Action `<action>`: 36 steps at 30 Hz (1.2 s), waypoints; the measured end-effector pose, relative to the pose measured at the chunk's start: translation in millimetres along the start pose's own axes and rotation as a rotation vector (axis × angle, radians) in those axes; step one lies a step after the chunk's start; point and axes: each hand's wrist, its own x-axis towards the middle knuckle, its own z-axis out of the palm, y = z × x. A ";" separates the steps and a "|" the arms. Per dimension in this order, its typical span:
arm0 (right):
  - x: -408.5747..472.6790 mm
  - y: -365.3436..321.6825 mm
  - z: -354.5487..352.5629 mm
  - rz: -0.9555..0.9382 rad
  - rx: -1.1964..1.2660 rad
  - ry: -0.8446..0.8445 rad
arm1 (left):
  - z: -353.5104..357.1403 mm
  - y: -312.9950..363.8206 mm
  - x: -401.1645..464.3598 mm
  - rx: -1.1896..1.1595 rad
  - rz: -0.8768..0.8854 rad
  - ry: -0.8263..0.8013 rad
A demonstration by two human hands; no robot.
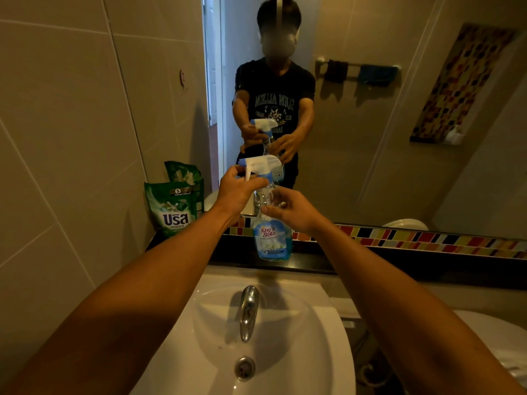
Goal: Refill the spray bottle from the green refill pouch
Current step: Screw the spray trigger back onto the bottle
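From the head camera, the spray bottle (271, 238) stands upright on the dark bench (356, 259) behind the white basin (336, 337), right in front of the mirror (356, 109). The left hand (238, 192) has its fingers (251, 183) clamped around the neck just under the white and blue trigger head (261, 163). The right hand (293, 210) grips the clear upper body of the bottle, fingers closed on it. A little blue liquid shows at the bottle's bottom, behind the label. The green refill pouch (172, 208) stands well to the left on the same bench, leaning against the tiled wall (71, 138), untouched. A chrome tap (248, 312) rises from the basin directly below the bottle. A strip of coloured mosaic tiles (427, 240) runs along the mirror's lower edge.
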 end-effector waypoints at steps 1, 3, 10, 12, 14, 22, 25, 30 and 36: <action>-0.6 0.0 0.2 0.003 0.003 -0.002 | 0.4 -0.6 -0.3 0.003 0.009 -0.008; -1.4 -0.1 0.1 0.004 0.005 -0.002 | 1.0 0.3 -2.7 -0.007 0.021 -0.049; -0.7 1.6 -1.4 0.010 0.011 0.002 | 2.8 -0.2 -3.1 0.001 0.030 -0.045; -1.2 2.6 -1.3 0.015 0.001 -0.008 | 3.5 -1.1 -2.4 -0.009 0.015 -0.058; -1.0 2.4 -1.0 0.013 -0.010 -0.012 | 2.4 -4.0 -0.3 -0.015 0.003 -0.083; 1.3 8.2 -1.2 0.032 -0.032 -0.027 | -4.1 -6.3 1.3 -0.026 -0.030 -0.063; 2.0 8.5 -0.1 0.021 -0.043 -0.027 | -4.5 -6.5 0.6 -0.048 -0.025 -0.087; 2.9 9.0 0.2 0.023 -0.044 -0.029 | -5.9 -7.2 1.7 -0.027 -0.021 -0.084; 3.6 11.3 -1.6 0.027 -0.037 -0.025 | -0.9 -7.8 3.5 -0.033 -0.007 -0.081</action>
